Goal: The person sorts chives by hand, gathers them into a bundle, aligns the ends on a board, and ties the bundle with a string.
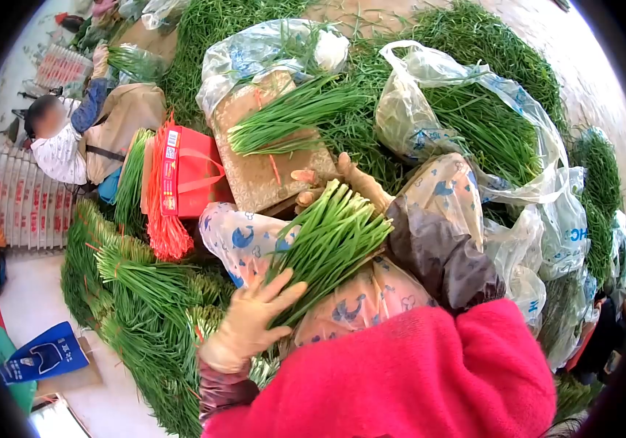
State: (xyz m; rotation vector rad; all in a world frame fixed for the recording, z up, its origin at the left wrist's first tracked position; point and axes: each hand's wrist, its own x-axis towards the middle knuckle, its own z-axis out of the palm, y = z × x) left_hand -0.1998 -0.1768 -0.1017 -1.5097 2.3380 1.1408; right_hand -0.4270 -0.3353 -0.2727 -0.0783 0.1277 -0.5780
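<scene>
A bunch of long green stalks point(335, 241) with pale cut ends lies across my lap, over the patterned apron point(243, 237). My left hand point(254, 317), in a pale glove, rests on its lower leafy side with the fingers spread. At the bunch's upper end is my right hand point(346, 182), in a tan glove; its fingers point left behind the pale ends, and part of it is hidden by the bunch. Just beyond, another bunch point(298, 117) rests on a patterned board point(243, 175), with an orange tie beneath it.
Left of the board stand a red box point(194, 164) and orange ties point(163, 226). Tied bunches point(145, 285) are heaped at the left. An open plastic bag point(404, 109) of stalks is at the right. Another person point(61, 139) sits at the upper left, holding greens.
</scene>
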